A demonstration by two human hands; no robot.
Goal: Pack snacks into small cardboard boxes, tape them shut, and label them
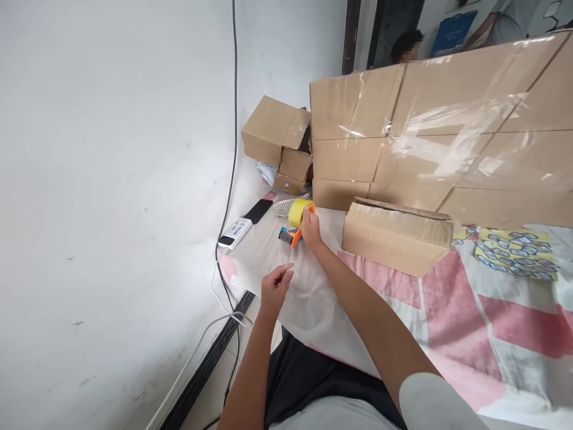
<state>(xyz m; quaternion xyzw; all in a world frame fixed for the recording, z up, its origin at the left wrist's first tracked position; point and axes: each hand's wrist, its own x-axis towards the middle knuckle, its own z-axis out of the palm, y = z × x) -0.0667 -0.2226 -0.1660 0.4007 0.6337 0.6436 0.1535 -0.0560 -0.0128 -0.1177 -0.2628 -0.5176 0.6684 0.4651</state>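
My right hand (pixel 310 227) grips a tape dispenser with an orange frame (pixel 295 237) and a roll of yellow tape (pixel 297 212). The dispenser's blue-edged cutting end (pixel 285 235) points left, low over the cloth. Nearer to me, my left hand (pixel 276 283) hovers with nothing in it, thumb and forefinger apart and the other fingers partly hidden. Just behind the roll lies a white mesh item (pixel 283 208), partly covered by it. To the right of my right hand sits a long, low cardboard box (pixel 396 236).
Large taped cardboard boxes (pixel 430 131) form a wall at the back right. An opened carton (pixel 268 128) leans at the back left. A black phone-like slab (pixel 258 211) and white device (pixel 235 233) lie by the wall cable (pixel 234 119). Yellow patterned sheets (pixel 514 254) lie right. People stay behind the boxes.
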